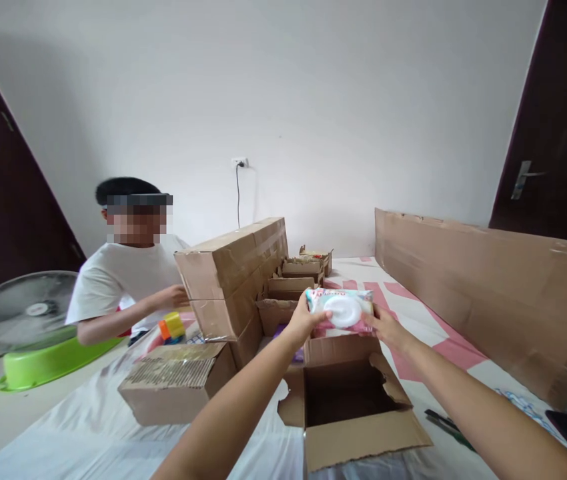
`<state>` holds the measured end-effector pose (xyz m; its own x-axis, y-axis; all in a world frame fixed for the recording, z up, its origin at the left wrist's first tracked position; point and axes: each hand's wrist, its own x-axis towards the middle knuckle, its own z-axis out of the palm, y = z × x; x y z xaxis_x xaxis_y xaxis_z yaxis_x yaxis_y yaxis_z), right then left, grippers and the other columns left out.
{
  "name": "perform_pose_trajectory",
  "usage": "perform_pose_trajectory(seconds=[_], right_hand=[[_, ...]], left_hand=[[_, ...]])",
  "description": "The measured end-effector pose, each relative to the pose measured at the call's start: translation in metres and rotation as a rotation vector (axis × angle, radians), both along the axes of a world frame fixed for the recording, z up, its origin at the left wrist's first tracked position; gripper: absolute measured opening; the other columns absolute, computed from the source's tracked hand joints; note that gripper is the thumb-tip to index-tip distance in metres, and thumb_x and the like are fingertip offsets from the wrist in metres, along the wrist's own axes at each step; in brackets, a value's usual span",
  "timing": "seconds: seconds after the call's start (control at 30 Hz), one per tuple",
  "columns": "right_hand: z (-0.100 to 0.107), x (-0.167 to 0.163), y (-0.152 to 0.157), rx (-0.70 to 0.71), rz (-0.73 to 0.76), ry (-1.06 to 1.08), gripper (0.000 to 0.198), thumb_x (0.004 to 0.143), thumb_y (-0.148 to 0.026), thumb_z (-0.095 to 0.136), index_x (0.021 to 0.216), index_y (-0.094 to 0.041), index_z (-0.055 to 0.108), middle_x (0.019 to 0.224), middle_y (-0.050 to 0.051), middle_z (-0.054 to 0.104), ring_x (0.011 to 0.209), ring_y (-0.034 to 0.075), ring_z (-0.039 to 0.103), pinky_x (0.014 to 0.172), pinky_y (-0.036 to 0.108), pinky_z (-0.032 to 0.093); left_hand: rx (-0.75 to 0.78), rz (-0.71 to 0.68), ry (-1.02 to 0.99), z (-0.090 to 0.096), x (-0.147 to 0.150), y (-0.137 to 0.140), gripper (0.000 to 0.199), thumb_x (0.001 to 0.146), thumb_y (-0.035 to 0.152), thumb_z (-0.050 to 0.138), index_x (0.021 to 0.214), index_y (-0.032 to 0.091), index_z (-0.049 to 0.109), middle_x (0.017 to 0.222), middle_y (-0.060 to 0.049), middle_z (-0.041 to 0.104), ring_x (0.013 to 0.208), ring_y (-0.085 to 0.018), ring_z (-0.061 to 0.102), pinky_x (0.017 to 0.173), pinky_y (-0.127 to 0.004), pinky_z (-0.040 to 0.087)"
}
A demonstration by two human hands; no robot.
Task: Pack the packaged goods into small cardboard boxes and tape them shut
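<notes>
Between both hands I hold a pack of wet wipes [341,312] with a white oval lid and a pink and pale blue wrapper. My left hand [308,320] grips its left end, thumb on the front. At the right end, my right hand [383,325] is closed on it the same way. Just below the pack stands an open cardboard box [363,443], its flaps spread and its inside dark. The pack is above the box's far flap; whether they touch I cannot tell.
Stacked cardboard boxes [233,273] and a closed box [178,387] stand left. Open boxes [291,288] line up behind. A long cardboard panel [483,293] stands right. A dark slim object [448,427] lies near my right forearm. Across the boxes sits a person [123,287] beside a fan [28,313].
</notes>
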<state>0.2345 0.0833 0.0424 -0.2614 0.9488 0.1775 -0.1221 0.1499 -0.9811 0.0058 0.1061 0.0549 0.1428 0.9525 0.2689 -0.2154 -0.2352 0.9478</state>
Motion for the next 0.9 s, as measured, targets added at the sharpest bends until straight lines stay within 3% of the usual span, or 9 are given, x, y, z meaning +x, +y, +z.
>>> perform_pose_trajectory(seconds=[0.13,0.4,0.57,0.73,0.9], right_hand=[[0.0,-0.003,0.043,-0.034,-0.009,-0.009,0.053,0.073,-0.05,0.075,0.119,-0.026,0.061,0.113,0.007,0.068,0.094,0.021,0.067,0.081,0.038,0.058],[-0.015,-0.005,0.088,-0.093,-0.018,-0.031,0.062,0.068,-0.052,0.077,0.12,-0.025,0.059,0.098,0.007,0.072,0.083,0.021,0.07,0.077,0.041,0.058],[-0.018,-0.007,0.083,-0.097,-0.034,-0.024,0.064,0.065,-0.053,0.077,0.119,-0.024,0.058,0.098,0.007,0.071,0.085,0.02,0.069,0.075,0.038,0.057],[-0.015,-0.009,0.074,-0.077,-0.127,-0.007,0.061,0.056,-0.044,0.086,0.107,-0.021,0.063,0.087,0.005,0.072,0.076,0.02,0.066,0.065,0.032,0.054],[-0.009,0.013,0.055,-0.057,-0.242,0.075,0.051,0.058,-0.051,0.081,0.094,-0.018,0.064,0.073,0.003,0.069,0.067,0.018,0.063,0.059,0.028,0.05]], left_hand=[[-0.009,-0.045,0.029,0.002,0.004,0.045,0.083,0.041,0.038,0.094,0.113,0.01,0.06,0.11,-0.016,0.068,0.103,-0.031,0.064,0.093,-0.045,0.05],[-0.05,-0.001,0.06,-0.014,0.008,0.087,0.08,0.035,0.039,0.095,0.102,0.013,0.061,0.1,-0.01,0.071,0.094,-0.025,0.067,0.092,-0.042,0.051],[-0.052,0.039,0.103,-0.022,0.007,0.089,0.083,0.037,0.038,0.095,0.108,0.014,0.058,0.104,-0.011,0.07,0.098,-0.027,0.066,0.093,-0.042,0.051],[-0.026,0.045,0.165,-0.015,0.016,0.079,0.084,0.045,0.037,0.093,0.116,0.012,0.057,0.114,-0.015,0.066,0.107,-0.03,0.062,0.095,-0.042,0.049],[-0.013,0.077,0.22,-0.005,-0.001,0.062,0.089,0.065,0.04,0.081,0.14,0.019,0.038,0.132,-0.016,0.055,0.111,-0.027,0.06,0.092,-0.04,0.05]])
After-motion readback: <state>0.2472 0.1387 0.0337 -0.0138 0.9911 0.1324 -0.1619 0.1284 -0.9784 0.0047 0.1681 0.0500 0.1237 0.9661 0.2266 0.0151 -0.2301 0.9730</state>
